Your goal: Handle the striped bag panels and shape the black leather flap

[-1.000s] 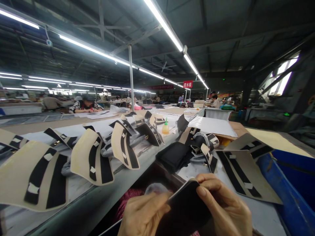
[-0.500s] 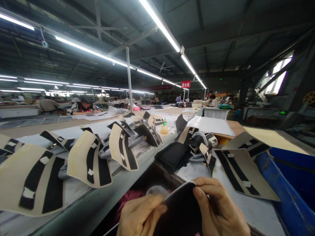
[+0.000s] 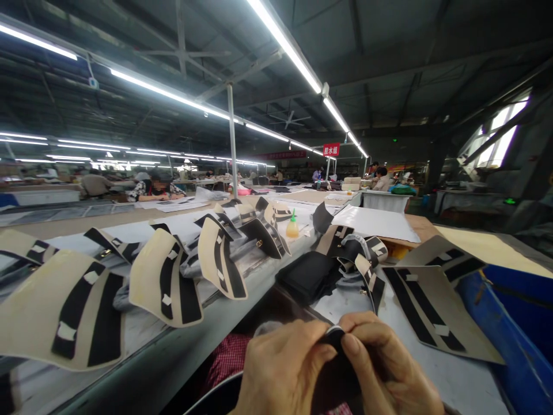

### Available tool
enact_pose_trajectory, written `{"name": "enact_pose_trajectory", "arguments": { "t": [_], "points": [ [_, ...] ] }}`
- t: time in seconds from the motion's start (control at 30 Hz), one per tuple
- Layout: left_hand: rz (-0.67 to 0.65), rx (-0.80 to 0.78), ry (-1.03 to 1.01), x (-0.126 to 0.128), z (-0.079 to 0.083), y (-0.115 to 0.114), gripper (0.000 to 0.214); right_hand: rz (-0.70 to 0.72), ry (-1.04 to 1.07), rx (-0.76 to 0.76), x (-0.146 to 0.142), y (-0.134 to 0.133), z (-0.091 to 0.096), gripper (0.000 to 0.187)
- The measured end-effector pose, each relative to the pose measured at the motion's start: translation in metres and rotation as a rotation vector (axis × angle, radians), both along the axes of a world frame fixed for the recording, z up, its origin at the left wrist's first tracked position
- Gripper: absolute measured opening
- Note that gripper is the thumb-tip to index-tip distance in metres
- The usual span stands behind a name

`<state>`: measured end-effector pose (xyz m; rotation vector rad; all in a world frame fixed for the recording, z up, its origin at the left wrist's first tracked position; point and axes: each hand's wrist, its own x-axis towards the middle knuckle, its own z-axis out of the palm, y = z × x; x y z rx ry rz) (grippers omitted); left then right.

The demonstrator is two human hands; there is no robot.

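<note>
Both my hands pinch the rim of a black panel with a pale edge (image 3: 336,358), low in front of me. My left hand (image 3: 285,369) grips the rim with thumb and bent fingers. Close beside it, my right hand (image 3: 384,363) pinches the same rim. Most of the panel is hidden behind my hands and below the picture. On the bench to the left lie curved beige panels (image 3: 151,274) with black strips and small white patches. A pile of black pieces (image 3: 306,276) lies just beyond my hands.
A glue bottle with a green tip (image 3: 292,226) stands on the bench. To the right, a flat beige panel (image 3: 444,311) lies beside a blue bin (image 3: 514,334). A metal pole (image 3: 233,138) rises behind the bench. Several people sit at tables farther back.
My left hand has moved right and up along the panel's rim, close to my right hand. My right hand keeps its pinch. The view has shifted slightly.
</note>
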<state>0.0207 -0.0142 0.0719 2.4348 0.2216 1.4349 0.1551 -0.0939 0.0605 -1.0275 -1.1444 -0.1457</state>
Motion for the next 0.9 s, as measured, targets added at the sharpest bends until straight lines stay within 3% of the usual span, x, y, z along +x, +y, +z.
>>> {"name": "enact_pose_trajectory", "arguments": {
  "t": [0.17,0.23,0.33,0.47,0.5,0.57,0.63,0.7,0.77,0.83,0.9],
  "points": [
    [0.062,-0.047,-0.039,0.01,0.01,-0.007,0.012,0.119,-0.014,-0.061,0.009,0.001,0.004,0.012],
    [0.047,-0.064,-0.043,0.01,0.01,-0.004,0.014,0.202,0.106,-0.049,0.011,0.003,0.005,0.008],
    [0.028,-0.032,-0.037,0.009,0.007,0.0,0.017,0.311,0.287,-0.054,0.01,0.004,0.005,0.032],
    [0.014,0.001,-0.044,0.011,0.007,0.0,0.02,0.261,0.035,-0.249,0.015,0.003,0.004,0.01],
    [0.018,0.018,-0.054,0.012,0.009,0.0,0.021,0.272,0.034,-0.29,0.018,0.003,0.005,0.015],
    [0.049,0.059,-0.084,0.013,0.014,0.004,0.023,0.457,0.199,-0.321,0.025,0.002,0.008,0.026],
    [0.104,0.05,-0.15,0.011,0.019,0.014,0.03,0.815,0.399,-0.311,0.034,0.002,0.013,0.047],
    [0.121,-0.073,-0.241,0.008,0.022,0.027,0.039,1.117,0.489,-0.281,0.042,0.004,0.017,0.07],
    [-0.011,-0.277,-0.339,0.006,0.023,0.039,0.046,1.248,0.514,-0.26,0.047,0.009,0.016,0.081],
    [-0.315,-0.446,-0.4,0.005,0.024,0.046,0.05,1.261,0.562,-0.236,0.05,0.019,0.009,0.084],
    [-0.611,-0.514,-0.408,0.008,0.025,0.047,0.054,1.176,0.6,-0.189,0.05,0.03,0.0,0.084]
  ]
}}
